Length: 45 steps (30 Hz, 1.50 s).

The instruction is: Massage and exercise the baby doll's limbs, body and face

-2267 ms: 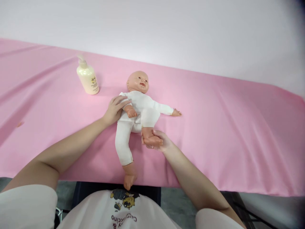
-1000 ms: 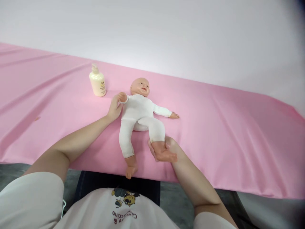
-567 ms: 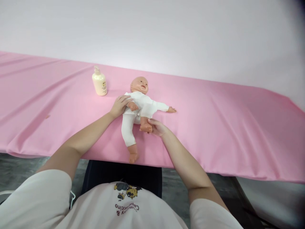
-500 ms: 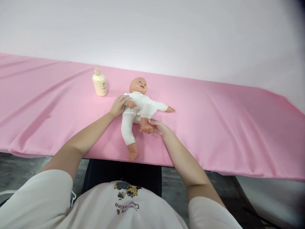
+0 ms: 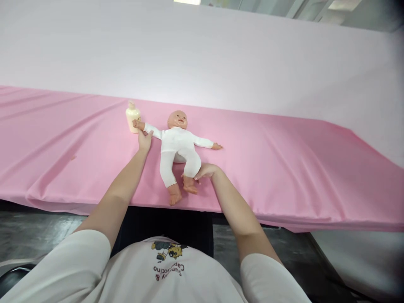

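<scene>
Both limbs now stretched out; I'm holding the doll (image 5: 176, 145) by its arm with my left hand (image 5: 144, 139), right hand (image 5: 203, 171) gripping its calf, near the table's (image 5: 284, 168) front edge. Tugging harder risks toppling the bottle (image 5: 132, 117).

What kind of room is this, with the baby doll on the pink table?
Probably a baby-care practice or demo room: a baby doll lies on a long table under a pink cloth, a lotion bottle beside it, against a plain pale backdrop.
</scene>
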### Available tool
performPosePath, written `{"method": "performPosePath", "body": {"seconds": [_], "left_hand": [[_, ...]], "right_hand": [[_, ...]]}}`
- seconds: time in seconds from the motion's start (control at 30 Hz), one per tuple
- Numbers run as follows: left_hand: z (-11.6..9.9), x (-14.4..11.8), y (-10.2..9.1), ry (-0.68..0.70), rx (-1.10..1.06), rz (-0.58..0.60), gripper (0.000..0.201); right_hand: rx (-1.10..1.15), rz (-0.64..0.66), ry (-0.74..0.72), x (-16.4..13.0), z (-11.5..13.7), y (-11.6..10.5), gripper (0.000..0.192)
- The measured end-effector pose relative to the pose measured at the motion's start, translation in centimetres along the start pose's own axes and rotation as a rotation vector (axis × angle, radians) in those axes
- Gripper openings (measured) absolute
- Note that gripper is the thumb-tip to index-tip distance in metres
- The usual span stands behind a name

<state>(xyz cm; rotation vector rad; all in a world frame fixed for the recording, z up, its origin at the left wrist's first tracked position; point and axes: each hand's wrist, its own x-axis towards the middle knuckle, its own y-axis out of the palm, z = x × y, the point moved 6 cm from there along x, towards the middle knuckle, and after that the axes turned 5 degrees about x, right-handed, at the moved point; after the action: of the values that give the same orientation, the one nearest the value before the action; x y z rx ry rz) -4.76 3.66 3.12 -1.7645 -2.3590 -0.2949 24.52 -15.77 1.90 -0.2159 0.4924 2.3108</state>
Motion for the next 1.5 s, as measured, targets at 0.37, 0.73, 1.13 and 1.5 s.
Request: {"method": "performPosePath", "body": {"seconds": [0.37,0.73,1.13,1.5], "left_hand": [[0.1,2.0,-5.7,-0.117,-0.014,-0.342,0.036],[-0.3,3.1,-8.4,-0.141,0.074,-0.361,0.030],[-10.5,-5.1,1.7,0.711,0.547,0.223,0.028],[-11.1,-23.9,-3.3,0.110,0.696,0.298,0.078]], "right_hand": [[0.296,-0.507,0.010,0.3,-0.1,-6.0,0.032],[0.605,-0.889,-0.317,1.9,3.8,-11.3,0.022],[0.669,-0.936,-0.655,2.0,3.5,-12.6,0.028],[0.648,-0.950,-0.718,2.5,3.9,-13.3,0.036]]}}
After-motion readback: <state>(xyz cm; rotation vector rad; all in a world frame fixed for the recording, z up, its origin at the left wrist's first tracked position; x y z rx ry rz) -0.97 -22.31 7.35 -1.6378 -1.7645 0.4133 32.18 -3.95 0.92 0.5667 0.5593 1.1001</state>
